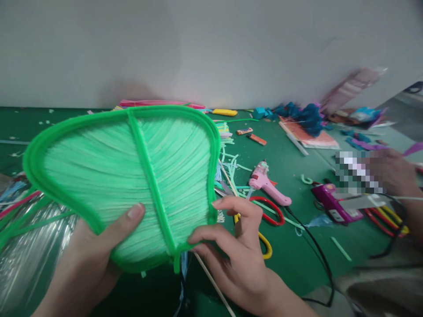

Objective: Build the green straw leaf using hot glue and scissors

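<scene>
Green leaf shape (122, 180) — pale streaked panels (178, 163), darker rim (215, 149) — slanting midrib (149, 176)

Leaf panel (109, 171) fuzzy, matt; glue gun (269, 187) smooth plastic; plastic film (39, 246) glossy

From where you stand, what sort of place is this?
Probably a craft workshop, judging by the pink glue gun, scissors and fuzzy green leaf-shaped piece.

Head-worn view, facing forward and down across the green desk (287, 262) toward the flat grey wall (214, 48); near foreground, the fuzzy green leaf-shaped panel (99, 176).
</scene>
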